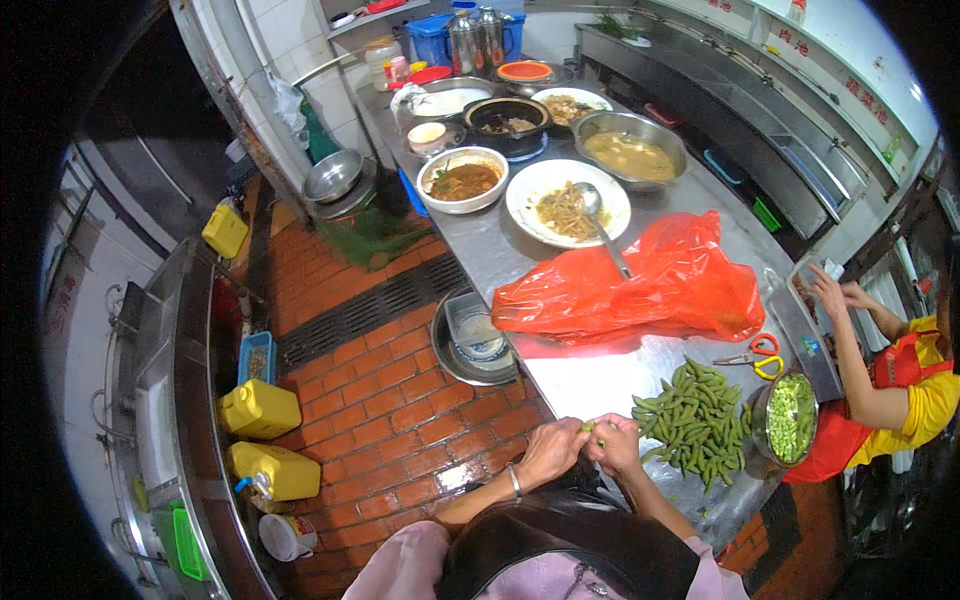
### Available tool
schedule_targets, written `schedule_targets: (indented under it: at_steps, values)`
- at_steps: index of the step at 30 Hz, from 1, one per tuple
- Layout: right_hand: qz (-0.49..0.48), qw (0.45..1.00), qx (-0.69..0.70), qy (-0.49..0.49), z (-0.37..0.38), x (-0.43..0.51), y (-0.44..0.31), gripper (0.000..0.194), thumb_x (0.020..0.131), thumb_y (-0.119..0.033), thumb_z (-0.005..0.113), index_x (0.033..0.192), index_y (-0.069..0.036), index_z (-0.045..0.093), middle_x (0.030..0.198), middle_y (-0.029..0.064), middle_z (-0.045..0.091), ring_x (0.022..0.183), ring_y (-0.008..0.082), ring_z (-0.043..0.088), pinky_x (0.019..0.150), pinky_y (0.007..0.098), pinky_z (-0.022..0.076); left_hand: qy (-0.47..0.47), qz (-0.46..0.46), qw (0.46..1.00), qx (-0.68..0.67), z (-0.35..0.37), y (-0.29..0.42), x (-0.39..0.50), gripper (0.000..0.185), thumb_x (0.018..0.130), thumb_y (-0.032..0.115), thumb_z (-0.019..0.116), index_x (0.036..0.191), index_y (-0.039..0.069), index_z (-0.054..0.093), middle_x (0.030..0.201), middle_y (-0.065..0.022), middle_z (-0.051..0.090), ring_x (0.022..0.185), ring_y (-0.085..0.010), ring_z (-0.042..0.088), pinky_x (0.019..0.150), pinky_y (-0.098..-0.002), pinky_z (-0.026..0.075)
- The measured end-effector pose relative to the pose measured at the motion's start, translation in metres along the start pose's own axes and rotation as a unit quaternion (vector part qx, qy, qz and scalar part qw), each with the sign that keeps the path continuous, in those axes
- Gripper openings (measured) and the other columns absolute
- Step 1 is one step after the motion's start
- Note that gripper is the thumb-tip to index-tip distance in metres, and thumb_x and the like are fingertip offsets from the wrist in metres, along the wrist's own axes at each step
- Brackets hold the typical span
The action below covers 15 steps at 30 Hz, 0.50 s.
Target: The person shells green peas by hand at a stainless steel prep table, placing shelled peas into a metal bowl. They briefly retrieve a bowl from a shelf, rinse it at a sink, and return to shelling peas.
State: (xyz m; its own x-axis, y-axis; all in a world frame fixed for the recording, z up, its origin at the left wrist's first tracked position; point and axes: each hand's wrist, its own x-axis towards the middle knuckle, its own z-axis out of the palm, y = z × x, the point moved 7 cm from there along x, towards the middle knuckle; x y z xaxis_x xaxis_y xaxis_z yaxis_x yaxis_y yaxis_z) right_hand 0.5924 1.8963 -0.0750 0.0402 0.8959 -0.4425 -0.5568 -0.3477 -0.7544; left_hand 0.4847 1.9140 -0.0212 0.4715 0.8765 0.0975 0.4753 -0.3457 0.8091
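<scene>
Both my hands meet at the near edge of the steel table (600, 375), with a green soybean pod (587, 426) between their fingertips. My left hand (553, 448), with a bracelet at the wrist, pinches the pod from the left. My right hand (615, 442) is closed at its other side, and a bit of green shows by its fingers. Just right of my right hand lies a heap of green soybean pods (694, 424). Beyond the heap, a steel bowl (759, 429) holds shelled green beans (792, 420). Scissors (756, 357) with red and yellow handles lie above the heap.
A red plastic bag (637, 289) lies across the table. Behind it stand a plate of food with a spoon (592, 201), a bowl of stew (463, 180) and a pan of soup (630, 154). A co-worker (892, 382) stands at the right by a clear bin (814, 349).
</scene>
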Motion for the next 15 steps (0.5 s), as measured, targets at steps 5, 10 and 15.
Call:
schedule_targets:
  at_steps: [5, 10, 15]
  values:
    - [0.030, 0.996, -0.015, -0.087, 0.057, 0.024, 0.014, 0.004, 0.070, 0.006, 0.048, 0.073, 0.006, 0.052, 0.052, 0.0075, 0.047, 0.034, 0.0086, 0.036, 0.031, 0.0219, 0.0262, 0.136, -0.066, 0.988, 0.040, -0.042, -0.027, -0.014, 0.019, 0.085, 0.014, 0.043, 0.074, 0.000, 0.049, 0.065, -0.0203, 0.054, 0.059, -0.0361, 0.055, 0.052, -0.0428, 0.041]
    - [0.086, 0.985, -0.051, -0.142, 0.112, 0.048, 0.040, 0.005, 0.071, 0.005, 0.046, 0.072, 0.005, 0.051, 0.051, 0.0076, 0.046, 0.036, 0.0095, 0.037, 0.033, 0.0226, 0.0273, 0.160, -0.196, 0.967, -0.011, -0.082, -0.074, -0.030, 0.022, 0.085, 0.016, 0.041, 0.070, 0.000, 0.044, 0.060, -0.0249, 0.050, 0.057, -0.0421, 0.051, 0.051, -0.0485, 0.038]
    - [0.188, 0.951, -0.055, -0.240, 0.160, 0.084, 0.070, 0.005, 0.075, 0.001, 0.050, 0.079, 0.004, 0.050, 0.057, 0.0052, 0.047, 0.039, 0.0069, 0.038, 0.031, 0.0202, 0.0253, 0.197, -0.176, 0.961, 0.084, -0.128, -0.102, -0.026, 0.018, 0.083, 0.013, 0.045, 0.069, 0.001, 0.044, 0.059, -0.0238, 0.050, 0.057, -0.0418, 0.051, 0.048, -0.0478, 0.037]
